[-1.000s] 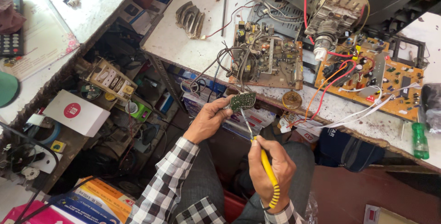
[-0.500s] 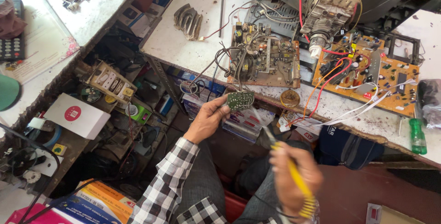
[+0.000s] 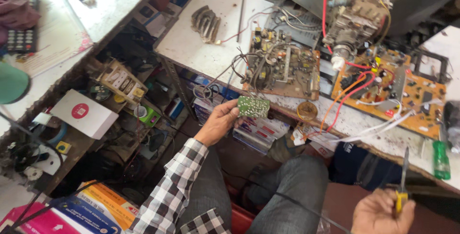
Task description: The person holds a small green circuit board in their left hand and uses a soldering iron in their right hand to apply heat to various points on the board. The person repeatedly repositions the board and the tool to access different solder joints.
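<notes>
My left hand [image 3: 218, 121] holds a small green circuit board [image 3: 253, 106] up in front of the bench edge, pinched at its left end. My right hand [image 3: 383, 212] is low at the bottom right, gripping a yellow-handled tool [image 3: 403, 186] whose dark shaft points upward. The two hands are far apart. A black cable [image 3: 287, 198] runs across my lap toward the right hand.
A white bench [image 3: 206, 47] carries a brown circuit board with tangled wires [image 3: 280, 66], an orange board [image 3: 397, 90], a picture tube neck [image 3: 354, 16] and a green screwdriver [image 3: 442, 159]. Cluttered shelves [image 3: 120, 85] stand left, with a white box [image 3: 84, 114] and a calculator [image 3: 21, 37].
My right hand has swung with the yellow tool away from the green board, down and to the right. The left hand keeps the board raised in nearly the same spot.
</notes>
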